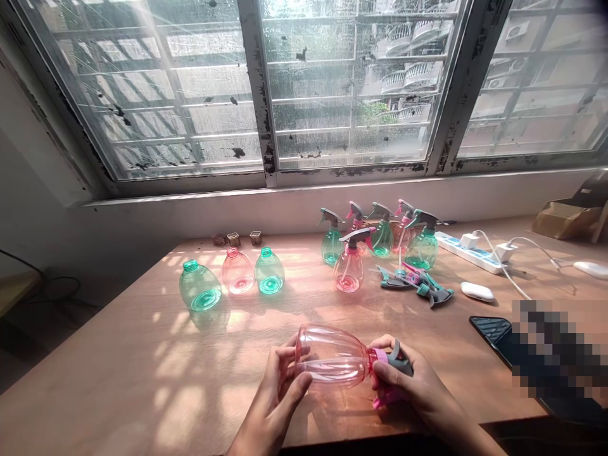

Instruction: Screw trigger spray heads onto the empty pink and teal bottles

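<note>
A clear pink spray bottle [332, 364] lies on its side in both my hands, just above the near edge of the wooden table [142, 367]. My left hand [280, 386] wraps round its body. My right hand [403, 383] grips the pink and grey trigger sprayer head [394, 361] sitting on the bottle's neck.
Three capless bottles [232, 275], green and pink, stand at the back left. Several finished spray bottles [380, 240] stand at the back middle, loose sprayer heads [418, 284] beside them. A power strip [470, 252], a white case [477, 291], a phone [494, 329] and a cardboard box [567, 218] are to the right.
</note>
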A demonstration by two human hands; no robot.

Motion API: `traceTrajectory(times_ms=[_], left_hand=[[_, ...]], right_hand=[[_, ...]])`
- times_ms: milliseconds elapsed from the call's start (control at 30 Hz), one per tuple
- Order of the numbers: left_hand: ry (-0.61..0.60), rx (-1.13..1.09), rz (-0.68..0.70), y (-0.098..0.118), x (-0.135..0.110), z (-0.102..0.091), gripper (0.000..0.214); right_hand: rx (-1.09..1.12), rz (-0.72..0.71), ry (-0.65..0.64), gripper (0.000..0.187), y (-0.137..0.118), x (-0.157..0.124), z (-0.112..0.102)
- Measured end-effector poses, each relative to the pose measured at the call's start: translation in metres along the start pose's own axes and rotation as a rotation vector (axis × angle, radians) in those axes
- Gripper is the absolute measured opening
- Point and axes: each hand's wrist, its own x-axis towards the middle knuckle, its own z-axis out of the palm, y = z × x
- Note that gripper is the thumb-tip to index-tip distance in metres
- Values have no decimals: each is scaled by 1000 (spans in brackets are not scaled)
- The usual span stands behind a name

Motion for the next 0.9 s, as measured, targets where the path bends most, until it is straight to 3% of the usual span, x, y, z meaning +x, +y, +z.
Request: traceTrajectory(times_ms=[267, 467, 700, 900], left_hand=[[-42, 20, 24, -16, 6, -6, 43], [-87, 11, 68, -7, 6, -2, 42], [35, -8, 136, -2, 2, 7, 48], [17, 51, 111, -4, 1, 2, 51]], right_hand=[[-4, -20, -5, 56, 2, 1, 0], [6, -25, -3, 56, 3, 1, 0], [32, -32, 31, 55, 0, 0, 2], [14, -35, 29, 55, -2, 0, 3]])
